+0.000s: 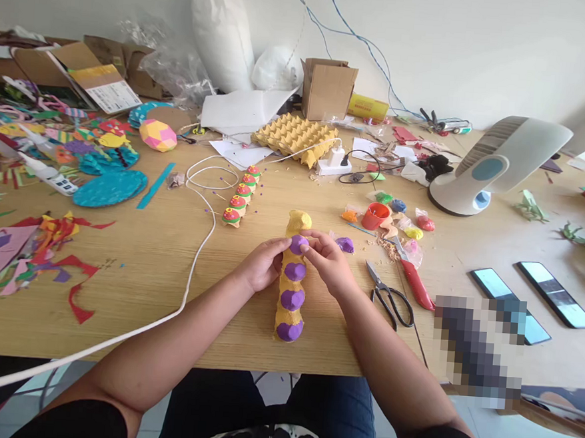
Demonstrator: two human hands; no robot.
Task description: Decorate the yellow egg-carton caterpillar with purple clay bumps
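A yellow egg carton strip (282, 312) lies lengthwise on the table before me, its far end bump bare. Purple modelling clay (293, 300) caps the other bumps. My left hand (263, 264) grips the strip's left side near the second bump from the far end, thumb on its purple cap. From the right, my right hand (330, 262) has its fingers and thumb closed against that same cap. Just beyond it lies a lump of purple clay (345, 244). A finished strip (243, 195) with red and green caps stands further back on the left.
Scissors (392, 298) and a red-handled knife (417, 284) lie at right, near a red cup (375, 215) and clay lumps. Two phones (558, 295) and a white fan (501, 167) stand further right. A white cable (197, 259) crosses at left. An egg tray (295, 138) sits behind.
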